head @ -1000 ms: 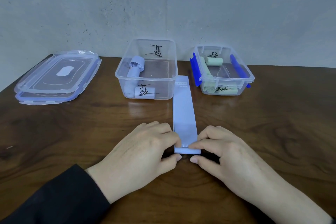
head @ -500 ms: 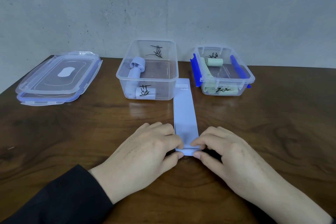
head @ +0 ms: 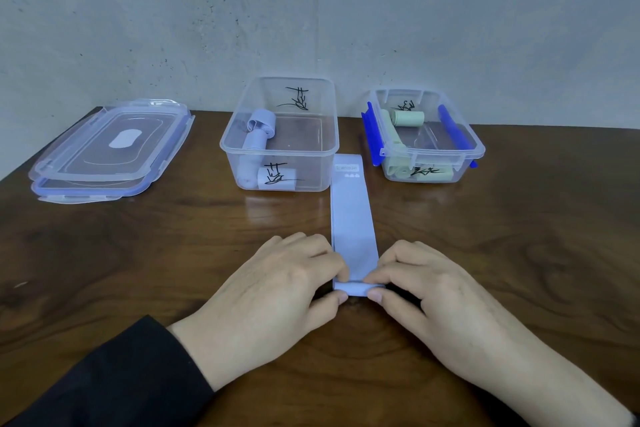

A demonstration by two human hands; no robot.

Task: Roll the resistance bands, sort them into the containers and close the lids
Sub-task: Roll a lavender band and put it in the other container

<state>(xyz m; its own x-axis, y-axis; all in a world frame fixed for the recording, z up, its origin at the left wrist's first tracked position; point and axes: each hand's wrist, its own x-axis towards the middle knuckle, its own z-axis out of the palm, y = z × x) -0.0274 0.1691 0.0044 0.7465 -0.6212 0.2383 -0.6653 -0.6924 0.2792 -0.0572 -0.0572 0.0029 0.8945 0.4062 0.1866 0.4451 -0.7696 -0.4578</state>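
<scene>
A pale blue resistance band (head: pixel 351 218) lies flat on the wooden table, running away from me, its near end rolled into a small tube. My left hand (head: pixel 273 298) pinches the roll's left end between thumb and fingers. My right hand (head: pixel 433 302) pinches its right end the same way. Behind the band stands a clear open container (head: pixel 280 135) with rolled pale blue bands inside. To its right is a smaller clear container (head: pixel 426 139) with blue clips, holding rolled pale green bands.
Two clear lids with blue edges (head: pixel 110 149) lie stacked at the back left of the table (head: pixel 138 270). A grey wall rises right behind the containers. The band's far end lies between the two containers.
The rolled end has advanced slightly away from me, and both hands have moved with it. The flat part of the band has grown a little shorter.
</scene>
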